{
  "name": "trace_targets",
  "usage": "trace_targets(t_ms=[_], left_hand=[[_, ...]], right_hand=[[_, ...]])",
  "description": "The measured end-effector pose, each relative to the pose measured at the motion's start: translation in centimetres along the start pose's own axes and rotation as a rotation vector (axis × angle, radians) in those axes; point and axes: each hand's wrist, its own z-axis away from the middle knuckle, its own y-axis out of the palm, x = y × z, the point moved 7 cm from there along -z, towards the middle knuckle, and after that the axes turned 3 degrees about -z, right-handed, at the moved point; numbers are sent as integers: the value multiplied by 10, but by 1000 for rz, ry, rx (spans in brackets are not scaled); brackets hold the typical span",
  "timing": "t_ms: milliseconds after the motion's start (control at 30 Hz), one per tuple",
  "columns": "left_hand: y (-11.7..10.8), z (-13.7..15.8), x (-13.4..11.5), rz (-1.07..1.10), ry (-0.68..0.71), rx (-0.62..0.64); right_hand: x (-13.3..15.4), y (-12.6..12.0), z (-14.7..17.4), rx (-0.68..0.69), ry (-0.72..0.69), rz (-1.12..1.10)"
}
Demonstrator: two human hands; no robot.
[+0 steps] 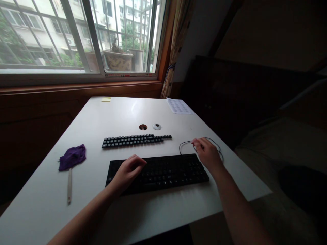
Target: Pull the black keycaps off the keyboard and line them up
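Observation:
A black keyboard (pixel 166 173) lies near the front of the white table. Over its left part is my left hand (pixel 130 166), fingers curled and thumb close to them, with nothing visible in them. Beyond the keyboard's right back corner, above a looped black cable (pixel 182 144), my right hand (pixel 207 153) has its fingertips pinched together. Whatever may be between those fingertips is too small and dark to make out. Loose black keycaps (pixel 133 140) stand in several tidy rows behind the keyboard, the back row reaching furthest right.
Left of the keyboard lie a purple cloth (pixel 73 157) and a pale handle (pixel 69 187) touching its lower edge. Farther back are a round hole (pixel 143 127) in the table (pixel 122 115), a white ring-shaped cover (pixel 156 126), a yellow note (pixel 106 99) and a printed sheet (pixel 179 106).

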Motion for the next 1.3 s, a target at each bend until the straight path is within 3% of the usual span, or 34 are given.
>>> trace_targets(t_ms=[167, 367, 600, 1300], left_hand=[[0, -1, 1, -11, 4, 8], [-1, 1, 2, -27, -4, 11], [0, 0, 3, -30, -13, 15], [0, 1, -1, -36, 0, 23]], right_hand=[[3, -22, 20, -15, 87, -3], [-6, -16, 41, 47, 285, -37], [-8, 3, 46, 93, 257, -6], [-9, 15, 42, 228, 261, -68]])
